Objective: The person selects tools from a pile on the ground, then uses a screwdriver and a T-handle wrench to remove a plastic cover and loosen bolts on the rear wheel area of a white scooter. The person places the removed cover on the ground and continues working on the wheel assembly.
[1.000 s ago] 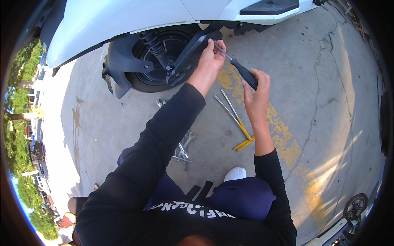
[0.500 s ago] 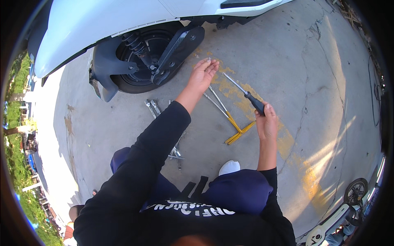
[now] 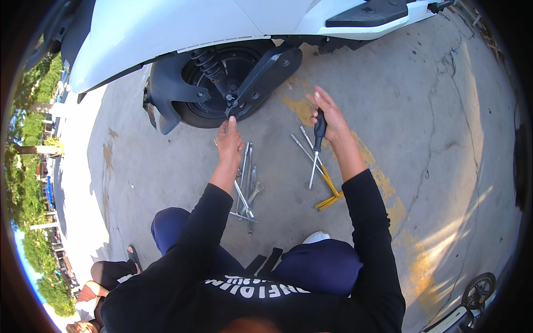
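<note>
My left hand (image 3: 227, 139) reaches to the lower end of a dark bracket (image 3: 266, 75) beside the wheel (image 3: 197, 116); its fingers are pinched there, but what they hold is too small to tell. My right hand (image 3: 328, 114) grips a black-handled screwdriver (image 3: 320, 130) with the blade pointing down. Behind the bracket are a coil shock absorber (image 3: 208, 66) and a grey mudguard (image 3: 161, 100), under the white bodywork (image 3: 172, 19) of a scooter. On the concrete below my hands lie metal wrenches (image 3: 250, 200) and T-handle tools with yellow grips (image 3: 327, 194).
Another person (image 3: 111, 275) sits at the lower left. A second vehicle with a black wheel (image 3: 478, 288) stands at the lower right. The floor (image 3: 416, 139) has cracks and worn yellow paint. Trees (image 3: 33, 233) line the left edge.
My left hand has moved down and left from the upper bracket area to its lower end. My right hand has risen since half a second ago, and the screwdriver's blade now points downward.
</note>
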Tool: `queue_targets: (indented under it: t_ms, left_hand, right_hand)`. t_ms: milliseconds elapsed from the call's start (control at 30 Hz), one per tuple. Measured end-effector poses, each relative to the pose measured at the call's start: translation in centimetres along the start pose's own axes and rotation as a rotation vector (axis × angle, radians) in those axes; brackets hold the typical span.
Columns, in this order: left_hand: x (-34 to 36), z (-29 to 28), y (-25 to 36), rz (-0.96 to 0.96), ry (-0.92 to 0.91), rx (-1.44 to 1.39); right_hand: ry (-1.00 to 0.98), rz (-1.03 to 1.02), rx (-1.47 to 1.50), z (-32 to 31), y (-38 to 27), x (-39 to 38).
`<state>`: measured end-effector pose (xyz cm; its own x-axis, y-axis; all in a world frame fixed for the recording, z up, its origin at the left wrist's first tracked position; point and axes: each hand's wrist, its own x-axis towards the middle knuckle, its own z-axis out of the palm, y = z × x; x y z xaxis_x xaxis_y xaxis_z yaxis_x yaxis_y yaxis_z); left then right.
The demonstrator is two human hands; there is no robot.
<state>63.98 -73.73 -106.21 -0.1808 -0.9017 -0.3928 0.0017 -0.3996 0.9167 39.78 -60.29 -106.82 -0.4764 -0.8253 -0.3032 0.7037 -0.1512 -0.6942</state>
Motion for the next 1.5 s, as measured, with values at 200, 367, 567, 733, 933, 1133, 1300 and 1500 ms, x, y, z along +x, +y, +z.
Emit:
queue_targets:
  t_ms: [200,367,567,733,933,1133,1300,1500]
  left_hand:
    - [3.3,-0.9,1.2,0.41,-0.025,0.47]
    - [2.1,-0.4,1.6,0.736,-0.136,0.784]
    - [-2.8,0.2,-3.3,0.761,-0.352,0.792]
    - [-6.6,4.2,-8.0,-0.094,-0.814,0.462]
    - [-10.7,12.5,-10.7,-0.287,-0.924,0.44]
    - [-11.4,16.2,-13.3,-0.795,-0.935,0.029]
    - [-13.6,18.2,-15.5,-0.998,-0.716,-0.219]
    - [-14.4,21.0,-15.5,-1.038,-0.606,-0.34]
  right_hand:
    - [0.03,-0.018,-0.317,5.7,-3.2,7.6]
    - [0.055,-0.111,-0.358,4.5,-2.9,7.0]
    - [-0.256,-0.04,-0.029,-0.6,-4.0,2.8]
    - [-0.191,0.115,-0.011,-12.0,-1.9,-5.3]
    - [0.381,-0.171,0.051,-21.3,-5.5,-14.7]
    - [0.958,-0.529,-1.443,-24.4,-17.6,-16.7]
    - [0.93,-0.297,-2.14,-28.5,-13.5,-11.4]
    - [0.884,-0.173,-2.105,-30.9,-9.5,-10.2]
